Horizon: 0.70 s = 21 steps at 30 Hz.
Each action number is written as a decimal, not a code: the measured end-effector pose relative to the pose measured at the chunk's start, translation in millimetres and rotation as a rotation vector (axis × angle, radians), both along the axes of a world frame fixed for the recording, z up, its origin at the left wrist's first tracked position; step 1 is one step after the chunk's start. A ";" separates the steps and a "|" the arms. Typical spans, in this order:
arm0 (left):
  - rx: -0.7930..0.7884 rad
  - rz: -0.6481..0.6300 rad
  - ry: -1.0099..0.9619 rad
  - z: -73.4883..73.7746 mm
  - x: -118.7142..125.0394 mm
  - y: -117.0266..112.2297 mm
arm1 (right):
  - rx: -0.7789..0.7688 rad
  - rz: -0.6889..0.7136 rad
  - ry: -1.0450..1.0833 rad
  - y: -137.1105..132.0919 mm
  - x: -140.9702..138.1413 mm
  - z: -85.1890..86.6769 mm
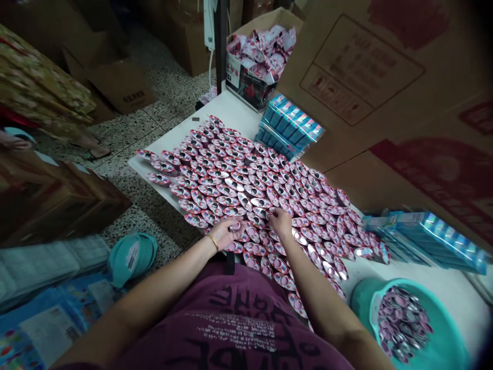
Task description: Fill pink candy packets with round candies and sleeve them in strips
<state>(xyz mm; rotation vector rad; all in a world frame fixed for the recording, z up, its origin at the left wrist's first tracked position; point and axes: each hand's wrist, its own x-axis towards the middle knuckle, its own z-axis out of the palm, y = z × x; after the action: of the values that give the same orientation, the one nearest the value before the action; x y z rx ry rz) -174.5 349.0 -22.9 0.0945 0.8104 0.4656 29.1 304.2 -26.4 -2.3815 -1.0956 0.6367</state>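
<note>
Several small pink oval packets [246, 174] lie in overlapping rows across a white table [231, 110]. My left hand [227, 232] rests at the near edge of the rows, its fingers curled round a small pink piece. My right hand [280, 222], fingers bent down, pinches at one packet in the near rows. A gold bangle [212, 241] circles my left wrist.
A teal bucket [442, 349] of small pink round pieces stands at the near right. Blue boxes [290, 123] lie at the far side and more blue boxes [427, 239] at the right. A carton of pink packets [262, 56] stands behind. Large cardboard boxes [385, 92] wall the right.
</note>
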 end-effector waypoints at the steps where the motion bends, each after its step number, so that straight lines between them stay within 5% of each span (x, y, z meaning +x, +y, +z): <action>1: 0.017 0.001 -0.002 0.2 -2.0 0.2 | -0.072 0.052 -0.111 6.7 1.8 0.5; 7: 0.049 -0.051 -0.031 2.8 -6.3 1.6 | -0.510 0.218 -0.412 47.8 -4.2 3.5; 13: 0.026 -0.024 -0.114 7.0 -6.0 6.5 | -0.608 0.281 -0.427 60.4 -0.6 11.2; 16: -0.005 -0.005 -0.119 3.3 -7.3 8.1 | -0.412 0.347 -0.405 47.4 -13.1 21.3; 21: 0.049 0.004 -0.142 -7.1 -6.0 4.8 | 0.119 0.686 -0.056 19.5 -59.5 27.4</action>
<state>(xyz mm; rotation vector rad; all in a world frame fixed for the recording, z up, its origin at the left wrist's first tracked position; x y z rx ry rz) -180.5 353.8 -30.0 0.1035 0.6601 0.4907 -30.4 323.7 1.0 -1.9043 -1.9363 0.6926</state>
